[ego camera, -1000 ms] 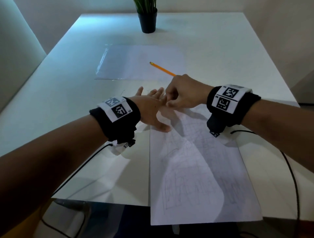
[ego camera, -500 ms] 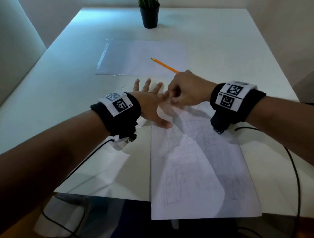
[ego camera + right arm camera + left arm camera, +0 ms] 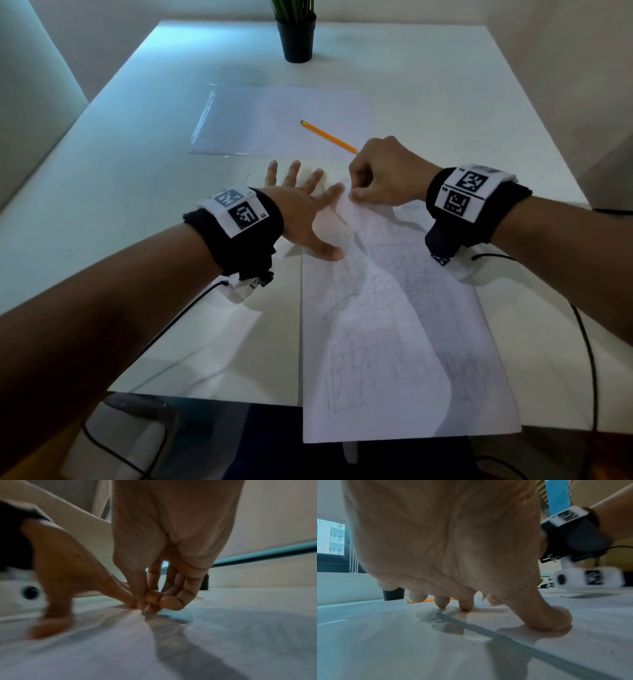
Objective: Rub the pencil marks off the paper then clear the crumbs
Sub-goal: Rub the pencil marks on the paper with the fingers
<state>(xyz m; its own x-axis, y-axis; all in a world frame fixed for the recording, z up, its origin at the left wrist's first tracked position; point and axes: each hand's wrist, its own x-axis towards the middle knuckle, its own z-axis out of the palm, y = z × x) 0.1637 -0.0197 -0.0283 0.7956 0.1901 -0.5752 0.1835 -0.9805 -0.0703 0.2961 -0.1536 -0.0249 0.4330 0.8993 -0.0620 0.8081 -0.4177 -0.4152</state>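
Note:
A white paper [image 3: 394,325] covered in faint pencil marks lies along the table's near edge and overhangs it. My left hand [image 3: 305,209] is spread flat at the paper's far left corner, with the thumb [image 3: 547,620] pressing on the sheet and the fingertips [image 3: 465,605] on the table. My right hand [image 3: 356,195] pinches the paper's far edge between thumb and fingers [image 3: 150,601], so the sheet wrinkles and lifts there. Grey eraser crumbs [image 3: 433,616] lie on the table by the paper's left edge, under my left palm. No eraser is visible.
An orange pencil [image 3: 329,137] lies just beyond my right hand, partly on a clear plastic sleeve [image 3: 267,120]. A black plant pot [image 3: 297,37] stands at the table's far edge. Black cables [image 3: 589,342] trail from both wrists over the near edge.
Both hands have shifted slightly away from me. My left fingers have spread wider on the table, and the paper's far edge has bunched up in my right hand's pinch.

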